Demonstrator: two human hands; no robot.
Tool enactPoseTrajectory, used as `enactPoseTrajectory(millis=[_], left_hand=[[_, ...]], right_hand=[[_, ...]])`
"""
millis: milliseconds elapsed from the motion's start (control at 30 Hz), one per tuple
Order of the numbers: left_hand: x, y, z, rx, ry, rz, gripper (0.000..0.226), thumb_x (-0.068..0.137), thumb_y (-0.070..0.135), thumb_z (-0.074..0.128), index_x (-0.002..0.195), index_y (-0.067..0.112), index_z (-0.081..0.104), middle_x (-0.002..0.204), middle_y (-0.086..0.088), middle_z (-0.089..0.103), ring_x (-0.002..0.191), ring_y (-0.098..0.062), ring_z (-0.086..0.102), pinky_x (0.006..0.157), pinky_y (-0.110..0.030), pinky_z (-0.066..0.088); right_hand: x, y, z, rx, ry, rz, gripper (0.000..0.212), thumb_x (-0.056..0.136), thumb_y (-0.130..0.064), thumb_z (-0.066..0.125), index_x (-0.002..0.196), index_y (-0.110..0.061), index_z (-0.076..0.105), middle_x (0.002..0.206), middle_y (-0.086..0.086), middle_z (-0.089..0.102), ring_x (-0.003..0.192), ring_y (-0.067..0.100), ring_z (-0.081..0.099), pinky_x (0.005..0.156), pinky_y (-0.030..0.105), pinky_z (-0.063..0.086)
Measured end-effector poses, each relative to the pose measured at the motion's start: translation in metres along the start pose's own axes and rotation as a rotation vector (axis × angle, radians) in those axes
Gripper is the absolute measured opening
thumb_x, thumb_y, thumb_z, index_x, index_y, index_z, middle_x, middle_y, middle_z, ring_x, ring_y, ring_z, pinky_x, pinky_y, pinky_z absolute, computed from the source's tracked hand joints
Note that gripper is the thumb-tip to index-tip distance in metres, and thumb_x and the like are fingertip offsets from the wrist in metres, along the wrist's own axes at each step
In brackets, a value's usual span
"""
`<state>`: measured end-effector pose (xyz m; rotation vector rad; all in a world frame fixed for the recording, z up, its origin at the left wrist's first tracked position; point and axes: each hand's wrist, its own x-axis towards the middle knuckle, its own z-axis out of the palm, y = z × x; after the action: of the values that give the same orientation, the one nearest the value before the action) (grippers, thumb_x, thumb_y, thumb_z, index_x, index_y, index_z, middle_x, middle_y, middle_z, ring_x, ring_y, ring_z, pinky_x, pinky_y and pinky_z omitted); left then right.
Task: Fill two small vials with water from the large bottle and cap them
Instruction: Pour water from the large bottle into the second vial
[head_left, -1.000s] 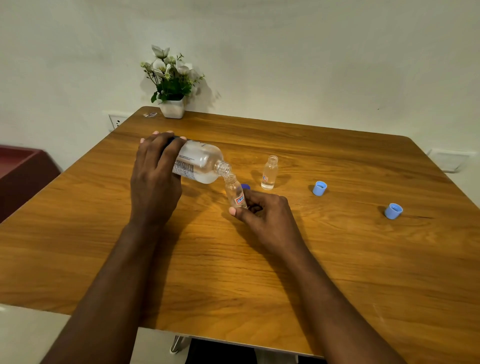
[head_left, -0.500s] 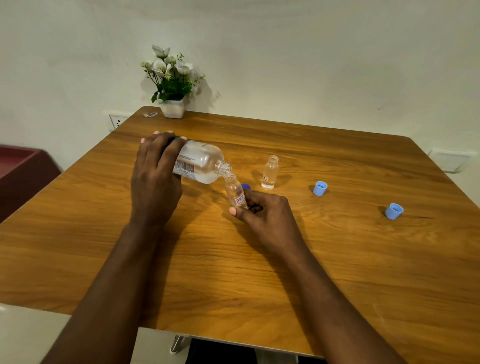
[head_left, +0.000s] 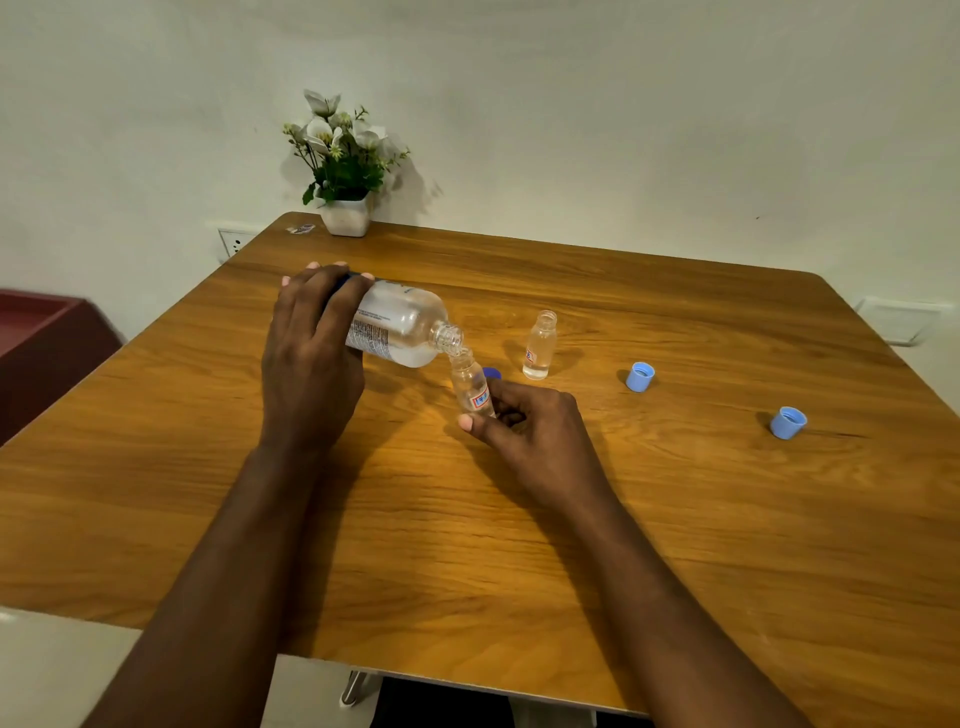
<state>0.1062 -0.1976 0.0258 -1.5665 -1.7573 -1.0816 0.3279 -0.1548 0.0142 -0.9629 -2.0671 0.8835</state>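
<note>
Clear plastic: the large bottle (head_left: 400, 326) lay tipped almost flat above the table (head_left: 675, 519), its open mouth pointing right and down, touching or just over the mouth of the held vial (head_left: 470, 383).
Head view, left hand: the left hand (head_left: 311, 358) wrapped the bottle's base end from above, fingers closed round it (the far end of the bottle was hidden under the palm).
Head view, right hand: the right hand (head_left: 535, 431) pinched the lower part of the held vial between thumb and fingertips, leaning its neck left toward the bottle.
Fill level: too hard to read in the held vial; no stream of water could be made out at the mouths.
Second vial: it (head_left: 540, 345) stood upright and uncapped on the table, just behind the right hand, with water low in it.
Light blue caps: the nearer cap (head_left: 640, 376) and the farther cap (head_left: 788, 422) lay open side up to the right, well apart from the hands.
Dark blue cap: a sliver of one (head_left: 491, 372) showed behind the held vial (probably the bottle's own).
Step in hand: likely pouring into the held vial.
Doing it well: I would keep the two mouths in contact, raise the bottle's base slowly so the water comes thin, and hold the vial still near the table.
Risk: the narrow neck looked easy to overshoot, and a sudden gulp from the bottle could spill onto the wood.
Stopping: level the bottle before the water reaches the neck, leaving room for the cap.
</note>
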Motion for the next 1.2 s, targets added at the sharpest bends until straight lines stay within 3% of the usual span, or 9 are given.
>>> enactPoseTrajectory(millis=[1200], left_hand=[[0.0004, 0.0016, -0.0013, 0.007, 0.014, 0.002, 0.054, 0.079, -0.015, 0.06, 0.129, 0.004, 0.053, 0.132, -0.02, 0.053, 0.13, -0.036, 0.042, 0.113, -0.05, 0.029]], right_hand=[[0.0003, 0.0008, 0.0003, 0.012, -0.009, 0.026, 0.02, 0.084, -0.034, 0.073, 0.099, -0.021, 0.075, 0.081, 0.0, 0.073, 0.076, 0.02, 0.066, 0.074, 0.048, 0.052]])
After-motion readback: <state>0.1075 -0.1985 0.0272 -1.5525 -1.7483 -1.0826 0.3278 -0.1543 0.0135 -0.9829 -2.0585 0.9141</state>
